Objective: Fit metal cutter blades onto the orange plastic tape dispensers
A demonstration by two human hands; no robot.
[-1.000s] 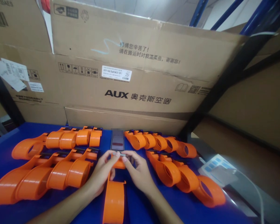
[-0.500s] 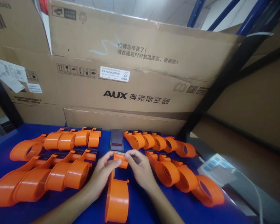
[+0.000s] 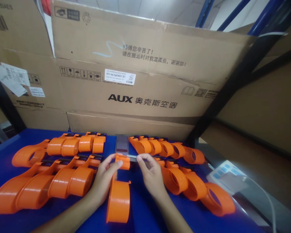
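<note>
In the head view my left hand (image 3: pixel 106 173) pinches the upper end of an orange plastic tape dispenser (image 3: pixel 118 202), thumb across its front. The dispenser's wide curved loop hangs toward me. My right hand (image 3: pixel 149 170) pinches the right end of a thin silvery toothed blade (image 3: pixel 132 156) between thumb and fingertips. The blade's left end meets the top edge of the dispenser; whether it is seated there I cannot tell. Just behind both hands lies a grey flat case (image 3: pixel 122 142) with a dark red mark.
Rows of orange dispensers lie at left (image 3: pixel 60 184) and right (image 3: pixel 174 176) on the blue tabletop (image 3: pixel 145 213). Large cardboard boxes (image 3: pixel 145 81) stand behind. A dark metal post (image 3: pixel 223 94) slants at right, near a white-and-blue packet (image 3: pixel 224 173) and a pale cable (image 3: pixel 262 192).
My right hand has moved right, away from my left hand, and more of the blade shows between them. The held dispenser has shifted slightly left and up.
</note>
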